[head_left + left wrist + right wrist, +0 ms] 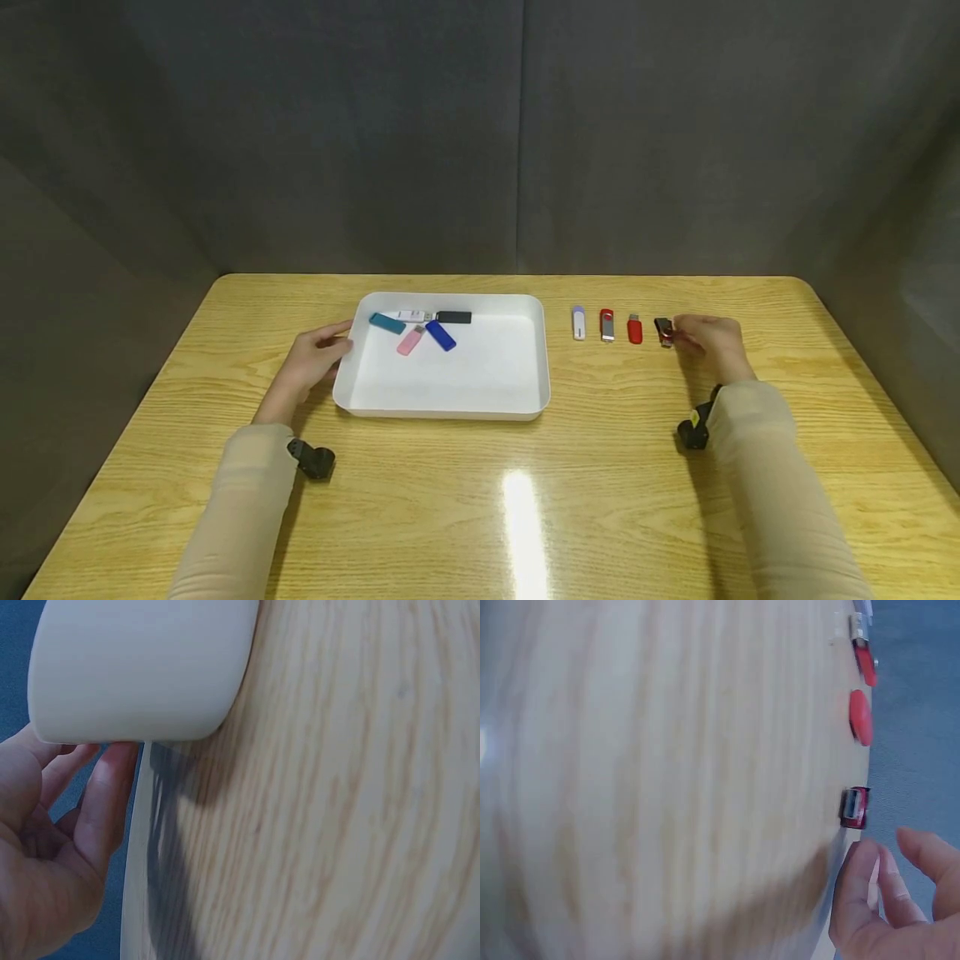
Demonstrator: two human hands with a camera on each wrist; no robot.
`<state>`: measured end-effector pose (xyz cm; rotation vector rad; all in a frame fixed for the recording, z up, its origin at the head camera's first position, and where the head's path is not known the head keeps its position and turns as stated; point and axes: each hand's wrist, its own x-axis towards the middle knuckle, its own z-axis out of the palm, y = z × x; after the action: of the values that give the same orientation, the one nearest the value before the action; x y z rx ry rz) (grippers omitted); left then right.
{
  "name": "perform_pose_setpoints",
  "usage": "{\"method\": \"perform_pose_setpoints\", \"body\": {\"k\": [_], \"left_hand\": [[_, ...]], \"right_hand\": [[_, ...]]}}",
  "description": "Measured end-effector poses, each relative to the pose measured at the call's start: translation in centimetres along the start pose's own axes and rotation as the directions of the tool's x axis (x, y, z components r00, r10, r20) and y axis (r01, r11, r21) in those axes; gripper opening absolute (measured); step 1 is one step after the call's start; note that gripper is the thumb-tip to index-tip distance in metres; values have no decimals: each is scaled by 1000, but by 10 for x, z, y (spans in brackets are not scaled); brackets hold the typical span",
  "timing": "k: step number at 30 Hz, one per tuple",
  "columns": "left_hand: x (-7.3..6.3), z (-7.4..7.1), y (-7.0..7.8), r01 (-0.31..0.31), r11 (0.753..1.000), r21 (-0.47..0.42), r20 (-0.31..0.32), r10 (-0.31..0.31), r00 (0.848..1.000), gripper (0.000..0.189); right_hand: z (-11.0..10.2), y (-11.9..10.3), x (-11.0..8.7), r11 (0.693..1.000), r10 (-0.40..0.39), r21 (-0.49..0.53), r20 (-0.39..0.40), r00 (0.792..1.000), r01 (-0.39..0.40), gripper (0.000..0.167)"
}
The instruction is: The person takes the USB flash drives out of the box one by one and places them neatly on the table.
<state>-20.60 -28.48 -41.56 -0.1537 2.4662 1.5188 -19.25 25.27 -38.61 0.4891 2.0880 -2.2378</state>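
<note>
Over on the right of the table (480, 500), my right hand (712, 337) sits with loose fingers just beside the black-and-red stick (664, 332), last in a row with two red sticks (634, 330) and a white one (578, 322). I can't tell if the fingertips touch it. My left hand (315, 362) rests relaxed against the white tray (450, 400), holding nothing. I reckon a careless nudge could knock that end stick crooked into its neighbour, and leaning on the tray could slide it.
</note>
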Motion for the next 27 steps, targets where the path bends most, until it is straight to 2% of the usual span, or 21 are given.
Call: {"method": "perform_pose_setpoints", "body": {"k": [5, 7, 11, 15, 19, 24, 27], "left_hand": [[2, 0, 1, 4, 1000, 7, 0, -4, 1000, 49], [2, 0, 1, 0, 1000, 10, 1, -1, 1000, 49], [2, 0, 1, -4, 1000, 12, 4, 4, 1000, 49], [2, 1, 2, -2, 1000, 18, 0, 2, 1000, 48], [1, 1, 3, 7, 1000, 25, -8, -7, 1000, 48], [1, 2, 4, 10, 999, 31, -18, -10, 1000, 48], [1, 2, 4, 9, 999, 31, -26, -8, 1000, 48]], "right_hand": [[1, -11, 0, 995, 77, 69, 12, 997, -78, 22], [5, -17, -1, 992, 108, 64, 26, 994, -109, 12], [22, -32, -1, 982, 144, 118, 51, 988, -149, 12], [46, -44, 3, 955, 195, 217, 47, 980, -201, 16], [74, -51, 3, 963, 177, 193, 71, 982, -188, 10], [113, -53, 3, 983, 157, 80, 100, 982, -166, 38], [137, -49, 4, 990, 143, -4, 115, 983, -143, 47]]}}
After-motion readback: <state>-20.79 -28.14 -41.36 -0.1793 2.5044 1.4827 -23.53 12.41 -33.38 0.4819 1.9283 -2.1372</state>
